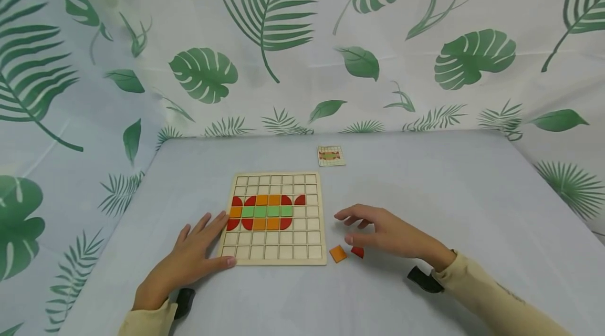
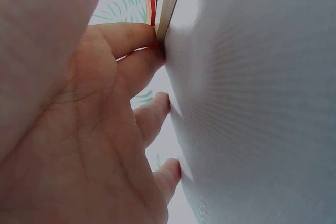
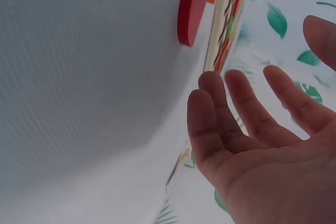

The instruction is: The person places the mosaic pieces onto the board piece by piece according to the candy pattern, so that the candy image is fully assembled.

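A square wooden grid board (image 1: 309,239) lies on the table. Its middle rows hold red quarter-round tiles (image 1: 285,223), orange square tiles (image 1: 274,199) and green square tiles (image 1: 260,211). My left hand (image 1: 189,252) rests at the board's left side with fingers spread, and in the left wrist view fingertips touch its edge (image 2: 170,3). To the right of the board, my right hand (image 1: 385,228) hovers with loosely bent fingers and holds nothing. Below it lie a loose orange square tile (image 1: 337,254) and a red tile (image 3: 190,17), partly hidden by the thumb in the head view.
Behind the board lies a small pattern card (image 1: 331,156) printed with a similar coloured grid. A pale cloth covers the table (image 1: 425,178). White curtain (image 1: 302,89) with green leaves hangs at the back and sides.
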### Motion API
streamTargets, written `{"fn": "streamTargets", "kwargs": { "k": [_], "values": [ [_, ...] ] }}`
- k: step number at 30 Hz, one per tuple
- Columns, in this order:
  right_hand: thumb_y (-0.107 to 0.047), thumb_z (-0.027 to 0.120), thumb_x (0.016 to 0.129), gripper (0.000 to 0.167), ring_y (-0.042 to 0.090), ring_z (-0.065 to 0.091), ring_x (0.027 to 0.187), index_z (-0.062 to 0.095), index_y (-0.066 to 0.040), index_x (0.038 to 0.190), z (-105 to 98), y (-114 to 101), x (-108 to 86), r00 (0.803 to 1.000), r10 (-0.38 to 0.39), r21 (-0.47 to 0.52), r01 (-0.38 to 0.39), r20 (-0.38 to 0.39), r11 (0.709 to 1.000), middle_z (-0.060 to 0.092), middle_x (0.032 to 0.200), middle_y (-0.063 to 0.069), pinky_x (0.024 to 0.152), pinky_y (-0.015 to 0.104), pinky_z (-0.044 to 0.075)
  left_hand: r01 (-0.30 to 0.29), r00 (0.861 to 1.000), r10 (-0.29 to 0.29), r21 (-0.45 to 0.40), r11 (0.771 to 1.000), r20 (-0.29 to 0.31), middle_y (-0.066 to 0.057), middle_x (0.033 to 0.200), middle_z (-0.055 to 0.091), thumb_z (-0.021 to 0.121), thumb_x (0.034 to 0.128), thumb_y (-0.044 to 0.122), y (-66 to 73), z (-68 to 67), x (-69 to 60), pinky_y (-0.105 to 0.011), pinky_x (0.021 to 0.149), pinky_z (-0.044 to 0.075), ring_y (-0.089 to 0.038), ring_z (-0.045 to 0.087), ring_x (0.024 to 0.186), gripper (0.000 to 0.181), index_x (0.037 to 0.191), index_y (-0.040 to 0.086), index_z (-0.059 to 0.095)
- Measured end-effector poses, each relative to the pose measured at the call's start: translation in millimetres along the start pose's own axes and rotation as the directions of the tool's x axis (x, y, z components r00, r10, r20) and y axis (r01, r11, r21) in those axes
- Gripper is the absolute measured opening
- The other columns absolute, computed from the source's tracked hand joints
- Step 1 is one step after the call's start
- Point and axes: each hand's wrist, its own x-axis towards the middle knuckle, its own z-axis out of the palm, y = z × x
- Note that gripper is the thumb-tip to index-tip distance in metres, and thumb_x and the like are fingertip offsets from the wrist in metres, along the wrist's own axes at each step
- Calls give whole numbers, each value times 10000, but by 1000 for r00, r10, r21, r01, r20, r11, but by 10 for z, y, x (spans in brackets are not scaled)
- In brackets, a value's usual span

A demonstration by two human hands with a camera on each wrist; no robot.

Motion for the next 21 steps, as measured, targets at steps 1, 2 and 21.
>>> {"fn": "streamTargets", "kwargs": {
  "k": [1,2,21],
  "values": [
    [-274,733,1042,444,299,651,1189,649,-74,1430,14,2,-10,1000,-10,-4,10,0,1000,670,1393,73,1020,444,528,4,1000,-4,-1,1000,2,-179,1729,308,833,887,549,2,3,-1,-778,1196,26,-505,143,1590,1053,1681,66,337],
    [-263,737,1040,432,294,652,1179,655,-74,1419,30,4,-17,1000,-22,-7,22,-1,1000,675,1384,69,1018,429,529,10,1000,-10,0,1000,3,-178,1729,307,833,886,551,2,6,1,-776,1198,20,-501,139,1591,1056,1683,70,335],
    [-116,829,946,232,170,549,1066,775,-143,1170,264,166,28,985,-168,-220,173,42,960,649,1203,-48,856,315,532,11,1000,-11,-6,1000,-1,-164,1729,314,831,885,560,-17,19,5,-763,1208,8,-486,132,1599,1053,1683,79,341]
  ]
}}
